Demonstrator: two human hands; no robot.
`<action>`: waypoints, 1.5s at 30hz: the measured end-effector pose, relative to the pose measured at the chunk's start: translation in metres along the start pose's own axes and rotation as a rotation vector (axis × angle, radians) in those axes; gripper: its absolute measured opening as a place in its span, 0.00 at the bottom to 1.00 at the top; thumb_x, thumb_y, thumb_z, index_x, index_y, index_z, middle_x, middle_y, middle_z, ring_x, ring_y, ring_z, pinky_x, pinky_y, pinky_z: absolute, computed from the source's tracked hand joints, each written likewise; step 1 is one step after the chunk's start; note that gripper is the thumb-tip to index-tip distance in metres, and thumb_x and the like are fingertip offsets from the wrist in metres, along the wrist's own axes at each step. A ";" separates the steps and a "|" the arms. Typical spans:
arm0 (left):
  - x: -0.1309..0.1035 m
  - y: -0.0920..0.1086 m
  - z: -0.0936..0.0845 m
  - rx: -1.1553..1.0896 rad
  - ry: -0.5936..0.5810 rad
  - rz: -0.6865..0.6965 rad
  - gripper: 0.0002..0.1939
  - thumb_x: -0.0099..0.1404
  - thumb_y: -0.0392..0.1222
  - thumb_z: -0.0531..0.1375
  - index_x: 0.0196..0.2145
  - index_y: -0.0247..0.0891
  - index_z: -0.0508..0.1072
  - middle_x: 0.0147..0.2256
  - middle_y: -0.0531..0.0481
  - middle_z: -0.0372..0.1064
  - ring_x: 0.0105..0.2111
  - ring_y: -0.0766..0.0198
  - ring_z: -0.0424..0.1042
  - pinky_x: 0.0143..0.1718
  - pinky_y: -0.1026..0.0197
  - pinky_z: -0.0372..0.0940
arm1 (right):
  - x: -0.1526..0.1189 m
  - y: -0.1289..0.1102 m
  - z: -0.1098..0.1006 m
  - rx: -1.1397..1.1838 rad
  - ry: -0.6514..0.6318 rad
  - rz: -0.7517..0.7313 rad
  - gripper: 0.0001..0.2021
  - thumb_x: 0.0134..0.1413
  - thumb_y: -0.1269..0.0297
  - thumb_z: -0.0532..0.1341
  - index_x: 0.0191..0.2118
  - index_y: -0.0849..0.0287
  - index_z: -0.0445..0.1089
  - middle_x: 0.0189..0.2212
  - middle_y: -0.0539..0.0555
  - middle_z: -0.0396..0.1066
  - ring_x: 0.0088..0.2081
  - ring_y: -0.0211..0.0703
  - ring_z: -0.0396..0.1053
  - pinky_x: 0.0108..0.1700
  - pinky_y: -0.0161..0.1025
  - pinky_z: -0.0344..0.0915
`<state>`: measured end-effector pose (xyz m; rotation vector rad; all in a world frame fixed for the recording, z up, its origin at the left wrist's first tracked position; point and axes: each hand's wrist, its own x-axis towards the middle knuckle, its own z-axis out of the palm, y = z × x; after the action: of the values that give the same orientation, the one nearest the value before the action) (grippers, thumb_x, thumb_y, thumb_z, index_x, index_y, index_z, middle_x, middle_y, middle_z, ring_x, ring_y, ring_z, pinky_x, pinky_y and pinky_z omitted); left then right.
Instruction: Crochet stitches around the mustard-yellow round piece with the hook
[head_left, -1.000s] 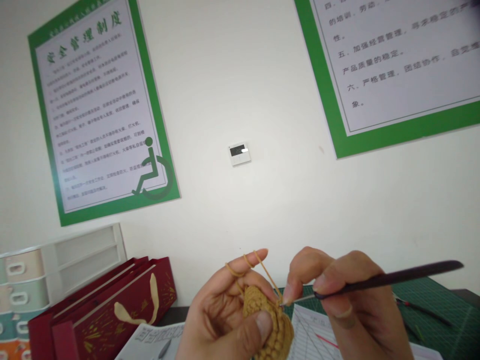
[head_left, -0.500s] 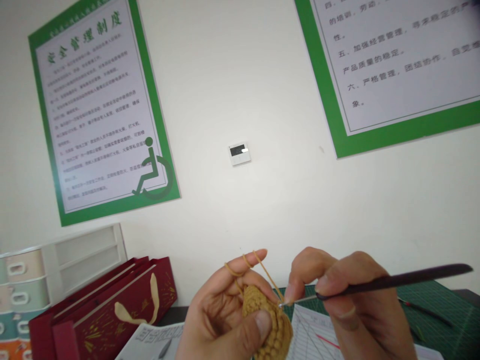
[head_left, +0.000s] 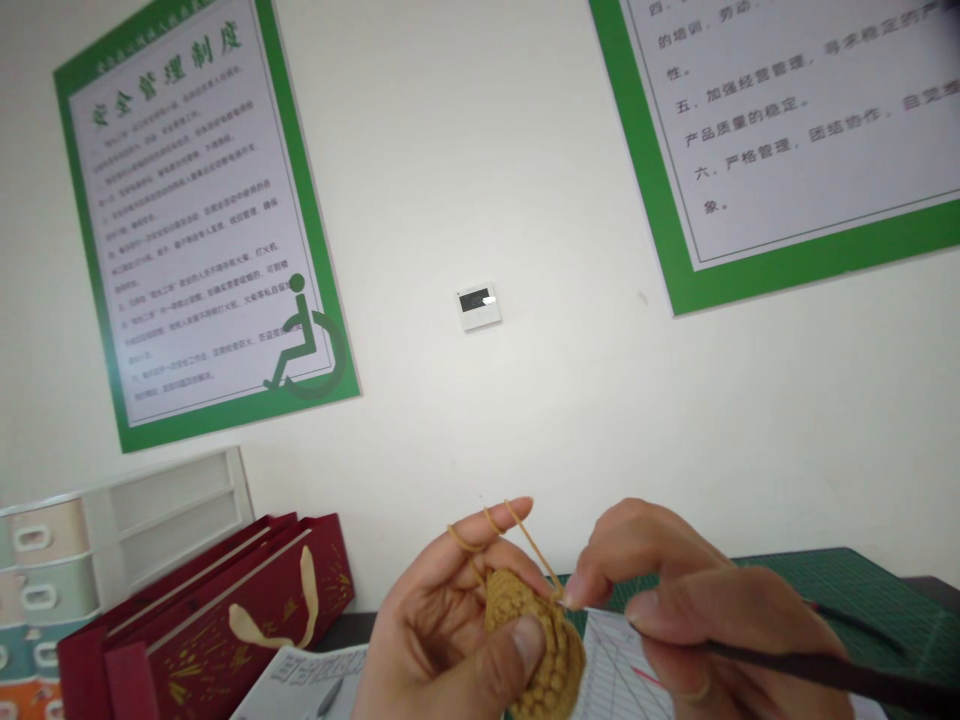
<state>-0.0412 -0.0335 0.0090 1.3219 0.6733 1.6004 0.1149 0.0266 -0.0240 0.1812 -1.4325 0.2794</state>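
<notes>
Nearest, we count two hands at work on one tan crocheted piece (head_left: 551, 660), which is held up at the bottom centre, above the bench (head_left: 360, 628). The left hand (head_left: 442, 620) is half closed: its thumb presses the piece against the fingers behind, while its index finger is extended. One strand of tan yarn (head_left: 533, 545) crosses that finger at three places and runs down to the top edge of the piece. The right hand (head_left: 690, 610) is curled, pinching one dark-handled hook (head_left: 810, 668) between thumb and fingers. The metal tip meets the piece at that same edge, beside the right index fingertip.

Beneath and behind the hands we note one green cutting mat (head_left: 810, 572), one lined sheet (head_left: 611, 650) partly over it, and one dark-handled tool (head_left: 862, 630), partly hidden by the right hand. To the left lies one printed sheet (head_left: 300, 690); beyond it stand two dark red bags (head_left: 247, 640), one behind the other, near pastel storage boxes (head_left: 56, 580) we cannot fully count.

On the wall (head_left: 480, 420) we record one white control panel (head_left: 478, 307) between two green-bordered posters (head_left: 187, 250), the right one cut off by the view.
</notes>
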 end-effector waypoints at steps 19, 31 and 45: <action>0.001 -0.006 0.020 -0.093 0.108 0.054 0.27 0.52 0.31 0.76 0.50 0.49 0.84 0.31 0.49 0.81 0.27 0.65 0.77 0.29 0.66 0.71 | -0.026 0.012 -0.008 -0.590 0.023 -0.218 0.18 0.48 0.78 0.69 0.45 0.56 0.77 0.29 0.53 0.84 0.27 0.46 0.81 0.30 0.43 0.81; 0.005 -0.012 0.017 -0.177 0.090 -0.004 0.29 0.51 0.30 0.77 0.52 0.40 0.83 0.30 0.48 0.81 0.27 0.66 0.77 0.30 0.66 0.71 | -0.028 0.009 -0.002 -0.482 0.095 -0.088 0.23 0.48 0.77 0.66 0.48 0.47 0.78 0.29 0.51 0.85 0.25 0.51 0.79 0.27 0.50 0.77; 0.002 -0.009 0.011 -0.079 0.081 0.060 0.32 0.57 0.30 0.72 0.58 0.51 0.77 0.31 0.50 0.80 0.28 0.64 0.75 0.30 0.63 0.69 | -0.014 0.004 0.015 -0.121 0.301 0.030 0.06 0.64 0.68 0.63 0.44 0.51 0.76 0.33 0.52 0.74 0.32 0.44 0.71 0.32 0.43 0.69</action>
<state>-0.0277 -0.0300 0.0053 1.2357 0.6176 1.7192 0.0982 0.0249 -0.0357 0.0165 -1.1500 0.2329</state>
